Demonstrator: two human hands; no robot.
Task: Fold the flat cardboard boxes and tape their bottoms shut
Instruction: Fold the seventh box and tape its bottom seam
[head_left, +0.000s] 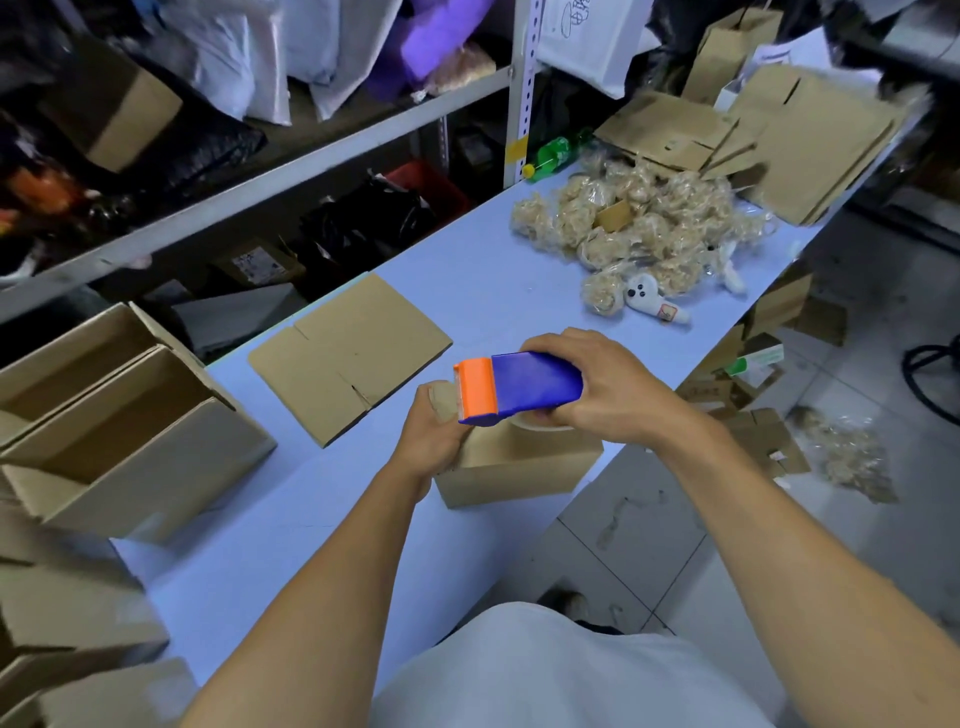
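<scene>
Fingers of the right hand (602, 389) grip the tape dispenser (519, 387) while left-hand fingers (434, 415) clutch the box (519, 467).

The pale blue table (483, 291) bears a flat cardboard blank (349, 358), folded boxes (130, 426) (left side) and bagged beige bundles (639, 223).

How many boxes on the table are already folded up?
3: two open boxes side by side at the left, and one under the hands being taped. Blurry cardboard at the left edge may hide more.
</scene>
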